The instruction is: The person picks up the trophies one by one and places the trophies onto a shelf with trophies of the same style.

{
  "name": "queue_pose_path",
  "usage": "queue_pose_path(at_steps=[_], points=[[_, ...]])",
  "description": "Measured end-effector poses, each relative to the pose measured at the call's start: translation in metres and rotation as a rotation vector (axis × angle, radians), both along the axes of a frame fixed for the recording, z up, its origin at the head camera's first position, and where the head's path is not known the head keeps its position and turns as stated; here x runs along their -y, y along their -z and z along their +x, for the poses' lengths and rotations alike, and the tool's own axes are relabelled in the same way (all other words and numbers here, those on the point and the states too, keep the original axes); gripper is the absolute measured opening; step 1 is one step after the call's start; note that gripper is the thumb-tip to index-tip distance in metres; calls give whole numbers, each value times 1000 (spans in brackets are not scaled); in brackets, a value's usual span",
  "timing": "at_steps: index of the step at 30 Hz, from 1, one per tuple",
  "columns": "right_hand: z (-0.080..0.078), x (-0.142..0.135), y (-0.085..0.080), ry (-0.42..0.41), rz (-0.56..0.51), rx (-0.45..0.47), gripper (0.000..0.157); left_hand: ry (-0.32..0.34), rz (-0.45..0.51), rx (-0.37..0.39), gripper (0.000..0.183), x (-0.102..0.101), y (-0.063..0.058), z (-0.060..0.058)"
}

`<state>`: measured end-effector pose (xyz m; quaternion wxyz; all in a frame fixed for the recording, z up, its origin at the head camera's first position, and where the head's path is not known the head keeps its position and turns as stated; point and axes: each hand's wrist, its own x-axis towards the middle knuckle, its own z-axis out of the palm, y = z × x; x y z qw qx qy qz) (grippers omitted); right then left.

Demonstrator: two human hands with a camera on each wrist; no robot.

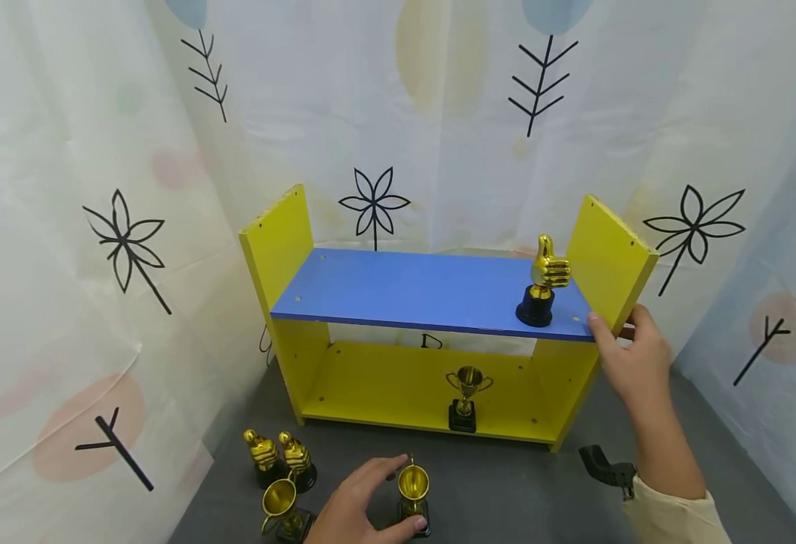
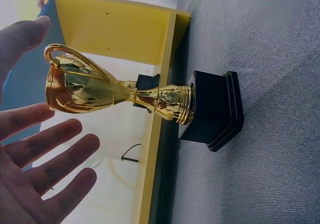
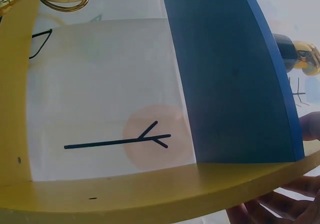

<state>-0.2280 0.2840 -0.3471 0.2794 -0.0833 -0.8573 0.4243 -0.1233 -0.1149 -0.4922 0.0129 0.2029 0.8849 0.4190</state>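
A gold trophy cup (image 1: 414,483) on a black base stands on the grey table, close to my left hand (image 1: 365,505). In the left wrist view, that hand's spread fingers (image 2: 65,156) and thumb are beside the cup's rim without curling round it; whether they touch it I cannot tell. My right hand (image 1: 637,361) grips the right side panel (image 1: 612,261) of a yellow-and-blue shelf, thumb on the inner side near the blue board (image 1: 411,291), fingers on the outer side. A gold thumbs-up trophy (image 1: 549,276) stands on the blue board, near the right hand.
Another trophy cup (image 1: 464,400) stands on the shelf's yellow lower board (image 1: 384,381). To the left of my left hand are two thumbs-up trophies, one in front (image 1: 296,457), and a trophy cup (image 1: 281,502). Patterned white cloth (image 1: 466,151) surrounds the table.
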Motion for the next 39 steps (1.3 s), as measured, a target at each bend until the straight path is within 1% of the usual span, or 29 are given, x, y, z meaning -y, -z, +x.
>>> queue_pose_path(at_steps=[3,7,10,17,22,25,29,33,39], points=[[-5,0,1,6,5,20,64,9,-1,-3,69,0,0,-1],[-9,2,1,6,-4,74,66,17,2,-18,70,1,1,-2],[-11,4,2,11,-21,103,67,20,5,-15,71,1,2,-3],[-14,9,2,30,-47,124,65,10,14,17,69,2,2,-3],[-19,9,4,30,-85,135,62,11,23,22,70,2,3,-3],[-21,10,5,43,-101,122,56,15,31,22,71,1,3,-3],[-23,11,7,54,-133,70,45,22,35,22,70,0,2,-3],[-25,12,10,42,-176,24,41,18,34,28,68,-2,2,-3],[-26,14,15,64,-211,-38,38,17,31,33,69,-4,3,-4]])
